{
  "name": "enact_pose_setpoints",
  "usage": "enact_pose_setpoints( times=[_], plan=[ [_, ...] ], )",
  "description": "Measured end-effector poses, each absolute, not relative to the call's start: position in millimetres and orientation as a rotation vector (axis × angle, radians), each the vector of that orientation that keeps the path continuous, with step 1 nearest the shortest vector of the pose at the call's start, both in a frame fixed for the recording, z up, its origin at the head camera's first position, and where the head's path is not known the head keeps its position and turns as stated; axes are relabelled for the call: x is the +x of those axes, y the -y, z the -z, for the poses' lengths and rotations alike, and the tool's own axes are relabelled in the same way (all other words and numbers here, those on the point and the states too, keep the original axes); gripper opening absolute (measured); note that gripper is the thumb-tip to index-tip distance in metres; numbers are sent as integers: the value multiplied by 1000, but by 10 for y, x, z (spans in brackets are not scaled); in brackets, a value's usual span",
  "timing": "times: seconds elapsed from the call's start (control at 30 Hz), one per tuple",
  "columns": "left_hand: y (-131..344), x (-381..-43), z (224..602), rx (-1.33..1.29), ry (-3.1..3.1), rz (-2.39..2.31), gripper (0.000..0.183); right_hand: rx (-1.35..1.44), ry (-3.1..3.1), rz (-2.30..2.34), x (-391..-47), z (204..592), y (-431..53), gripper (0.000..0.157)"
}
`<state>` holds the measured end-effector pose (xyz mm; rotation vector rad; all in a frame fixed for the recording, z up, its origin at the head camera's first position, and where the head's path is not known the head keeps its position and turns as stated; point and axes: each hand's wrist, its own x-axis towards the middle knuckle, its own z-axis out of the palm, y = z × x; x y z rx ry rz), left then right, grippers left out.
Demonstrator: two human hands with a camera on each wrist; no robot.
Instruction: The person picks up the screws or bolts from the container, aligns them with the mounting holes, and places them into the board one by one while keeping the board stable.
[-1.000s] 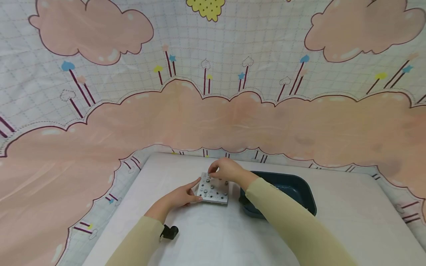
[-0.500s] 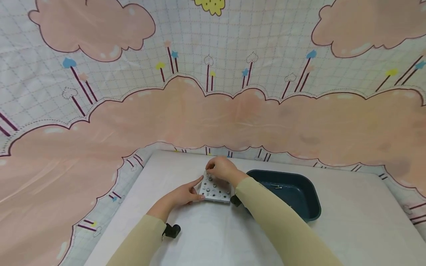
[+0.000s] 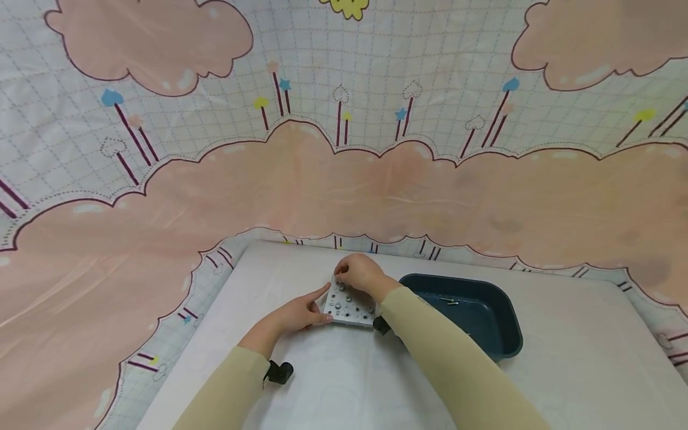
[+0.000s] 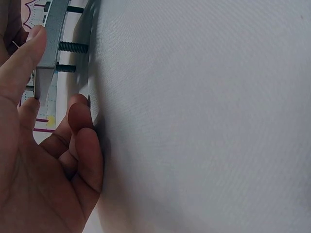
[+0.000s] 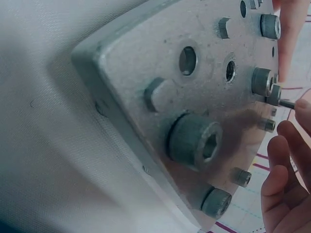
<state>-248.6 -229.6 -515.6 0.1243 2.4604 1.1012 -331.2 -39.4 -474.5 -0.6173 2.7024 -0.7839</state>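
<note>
A: Main thing, where?

B: Silver, square-cornered metal plate on the white-covered table, in front of the person. It's the landmark.

A: Hands?

B: Left hand: thumb and forefinger grip the plate along its left side, steadying it by my read. Right hand: narrow grip over the plate's far left corner, fingertips pinching a slim metal rod that meets a small bolt head. Tool or screw, can't tell.

A: Done so far?

B: Plenty, I'd say. Several silver cylindrical socket-head bolts of mixed sizes sit in the plate, the biggest bolt near one corner. Dark threaded metal shanks poke out of the underside.

A: All tight?

B: Can't tell. Heads stand proud of the plate; could be loose or just made that way.

A: What's left?

B: Whatever's pinched at that corner, for one. Some round holes in the plate have no bolt. Whether they need one, the views don't say.

A: Loose parts?

B: A few small silver metal screws inside the dark teal rectangular tray, just right of the plate. The forearm hides part of the tray, so no count. Probably partway, not finished.
</note>
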Motion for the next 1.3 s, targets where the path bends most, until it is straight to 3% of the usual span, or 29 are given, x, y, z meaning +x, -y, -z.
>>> enact_pose_setpoints(
  times=[0.83,1.3],
  plan=[
    [2295,-2492,5137,109,-2464,-1072,89,-664,-2739,638,-3272,4576,308,22],
    [2297,-2496,5193,106,-2486,-1066,90,-757,-2758,639,-3145,4295,-365,28]
  ],
)
